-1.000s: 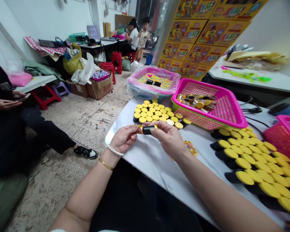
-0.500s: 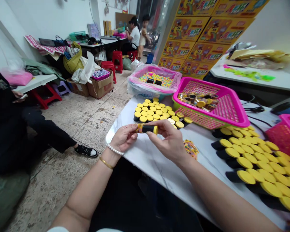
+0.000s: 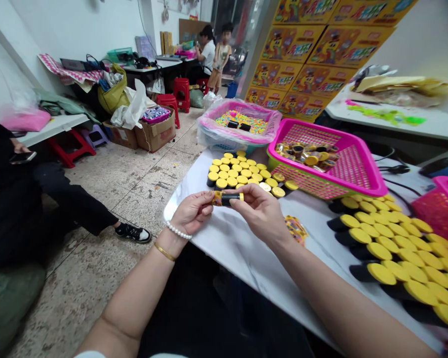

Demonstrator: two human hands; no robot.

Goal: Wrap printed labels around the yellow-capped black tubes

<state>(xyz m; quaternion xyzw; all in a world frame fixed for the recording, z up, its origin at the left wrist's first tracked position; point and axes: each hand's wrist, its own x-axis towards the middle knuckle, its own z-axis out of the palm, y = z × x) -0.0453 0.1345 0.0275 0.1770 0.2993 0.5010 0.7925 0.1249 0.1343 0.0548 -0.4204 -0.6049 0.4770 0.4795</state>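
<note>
Tube (image 3: 230, 199): yellow end has risen slightly; I see it left of the pink basket (image 3: 378, 189), nearer me;
Left hand (image 3: 190, 214): pinching its patterned end;
Right hand (image 3: 263, 214): gripping its yellow end

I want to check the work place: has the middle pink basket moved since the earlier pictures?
No. Against the stacked yellow boxes behind it, the middle pink basket shows no visible shift.

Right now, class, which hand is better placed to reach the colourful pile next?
Right, probably: the right hand is nearer the colourful pile; the left hand, farther off, holds the black tube.
</note>
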